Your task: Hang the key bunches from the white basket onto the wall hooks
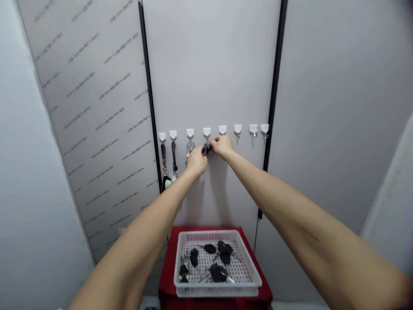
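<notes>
- We had both arms stretched forward to a pale wall panel (pixel 211 64), our hands close together at a row of white hooks.
- Our left hand (pixel 196 162) was nearly closed, its fingertips pinching the left side of a bunch of dark keys (pixel 207 149).
- Our right hand (pixel 222 146) was also nearly closed, thumb and finger together at the right side of that same bunch; we could not tell how firmly it gripped.
- The bunch was just under the fourth hook from the left (pixel 207 131), between our two hands.
- To its left we saw a key ring (pixel 190 146) on the third hook, partly behind our left hand, and two dark straps (pixel 174 156) on the first and second hooks.
- Below our hands, a white perforated basket (pixel 256 280) rested on a red box (pixel 167 269).
- Inside the basket we had several black-headed keys (pixel 218 273) lying in separate clusters.
- A dark vertical strip (pixel 276 69) edged the panel on the right.
</notes>
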Demonstrator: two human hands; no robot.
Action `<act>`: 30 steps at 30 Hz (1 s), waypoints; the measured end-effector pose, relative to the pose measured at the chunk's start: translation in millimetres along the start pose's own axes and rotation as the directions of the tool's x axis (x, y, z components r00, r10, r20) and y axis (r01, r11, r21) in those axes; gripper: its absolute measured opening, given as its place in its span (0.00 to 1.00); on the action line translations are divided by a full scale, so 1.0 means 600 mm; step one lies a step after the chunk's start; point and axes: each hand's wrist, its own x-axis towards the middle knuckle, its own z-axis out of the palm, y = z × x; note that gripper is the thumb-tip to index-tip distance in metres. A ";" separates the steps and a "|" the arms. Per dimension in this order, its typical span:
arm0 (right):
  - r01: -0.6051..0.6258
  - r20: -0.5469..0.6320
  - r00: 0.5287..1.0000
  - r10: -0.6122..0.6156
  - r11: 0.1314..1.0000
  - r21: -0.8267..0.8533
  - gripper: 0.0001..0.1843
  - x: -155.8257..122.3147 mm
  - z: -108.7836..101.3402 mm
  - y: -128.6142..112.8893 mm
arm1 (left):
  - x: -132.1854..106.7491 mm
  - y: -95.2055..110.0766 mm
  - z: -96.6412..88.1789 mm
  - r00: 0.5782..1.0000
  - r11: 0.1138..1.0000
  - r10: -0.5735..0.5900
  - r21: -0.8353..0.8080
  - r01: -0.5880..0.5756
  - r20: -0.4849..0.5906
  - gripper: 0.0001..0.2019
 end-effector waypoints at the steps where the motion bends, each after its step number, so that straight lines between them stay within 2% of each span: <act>1: 0.014 -0.008 1.000 -0.014 1.000 0.021 0.10 -0.007 -0.002 0.006 | -0.014 -0.004 0.001 1.000 1.000 -0.001 -0.029 0.001 -0.005 0.17; 4: 0.049 -0.015 0.999 -0.048 0.993 0.109 0.14 -0.054 -0.002 0.043 | -0.077 -0.030 0.014 1.000 0.993 -0.006 -0.118 0.008 0.019 0.17; 5: 0.043 0.026 0.999 -0.047 0.991 0.128 0.14 -0.081 0.000 0.061 | -0.106 -0.043 0.023 0.999 0.989 -0.017 -0.145 0.023 0.045 0.17; 7: 0.004 0.213 0.977 -0.030 0.993 0.120 0.14 -0.150 0.008 0.105 | -0.170 -0.073 0.048 0.990 0.978 -0.068 -0.187 0.091 0.127 0.16; 8: -0.005 0.339 0.940 -0.030 0.995 0.102 0.14 -0.189 0.013 0.128 | -0.203 -0.088 0.062 0.978 0.970 -0.112 -0.194 0.146 0.175 0.16; 10: 0.007 0.547 0.837 -0.014 1.000 0.016 0.12 -0.266 0.027 0.176 | -0.263 -0.117 0.091 0.937 0.951 -0.207 -0.166 0.260 0.282 0.16; 11: 0.032 0.606 0.796 -0.005 0.999 -0.034 0.11 -0.301 0.033 0.199 | -0.289 -0.128 0.104 0.915 0.947 -0.243 -0.126 0.297 0.323 0.16; 13: 0.111 0.636 0.772 0.028 0.978 -0.179 0.12 -0.353 0.046 0.236 | -0.326 -0.145 0.125 0.879 0.952 -0.267 -0.031 0.304 0.394 0.17; 15: 0.196 0.638 0.769 0.037 0.937 -0.290 0.14 -0.383 0.056 0.259 | -0.346 -0.154 0.138 0.865 0.968 -0.239 0.041 0.247 0.441 0.18; 18: 0.262 0.675 0.737 0.034 0.906 -0.332 0.15 -0.395 0.066 0.272 | -0.355 -0.156 0.148 0.869 0.985 -0.174 0.070 0.159 0.462 0.19; 22: 0.248 0.698 0.716 0.003 0.934 -0.258 0.15 -0.392 0.073 0.279 | -0.359 -0.155 0.153 0.862 0.995 -0.067 -0.031 0.096 0.502 0.18; 25: 0.272 0.736 0.674 -0.061 0.947 -0.171 0.15 -0.391 0.074 0.285 | -0.364 -0.156 0.154 0.811 0.992 0.005 -0.105 0.070 0.584 0.16; 28: 0.280 0.756 0.649 -0.084 0.950 -0.135 0.16 -0.391 0.072 0.286 | -0.369 -0.159 0.153 0.787 0.992 0.011 -0.107 0.070 0.617 0.15; 30: 0.260 0.749 0.660 -0.064 0.954 -0.148 0.14 -0.392 0.069 0.281 | -0.370 -0.161 0.152 0.792 0.993 -0.011 -0.086 0.080 0.611 0.14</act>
